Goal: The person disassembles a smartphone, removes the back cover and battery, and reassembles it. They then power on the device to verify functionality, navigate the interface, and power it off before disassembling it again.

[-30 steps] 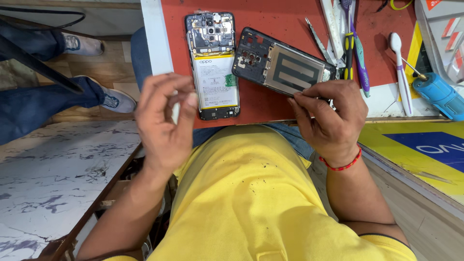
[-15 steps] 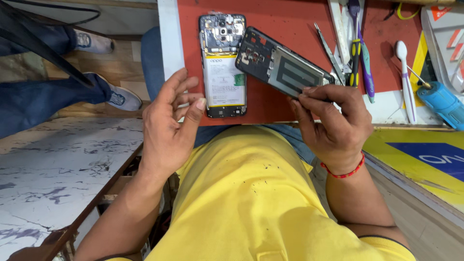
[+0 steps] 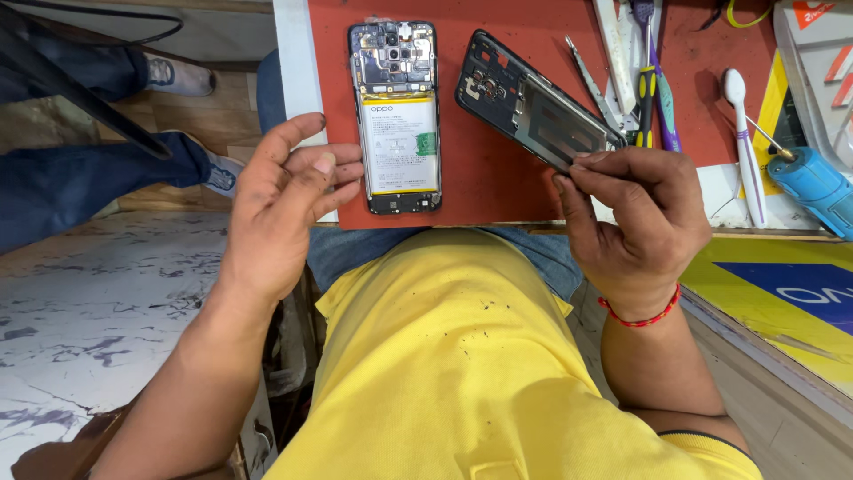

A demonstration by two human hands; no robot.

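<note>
Right hand (image 3: 635,218) pinching back cover (image 3: 533,102) edge, left hand (image 3: 284,209) spread empty beside opened phone (image 3: 397,116); best lifted gently, evenly.

White bench (image 3: 291,80) is carrying a red mat (image 3: 498,182). Lying on the mat: an opened phone (image 3: 397,116) showing its battery, tweezers (image 3: 591,80), a purple-handled tool (image 3: 659,84). A white toothbrush (image 3: 742,147) and blue driver (image 3: 813,182) are resting at its right edge.
</note>
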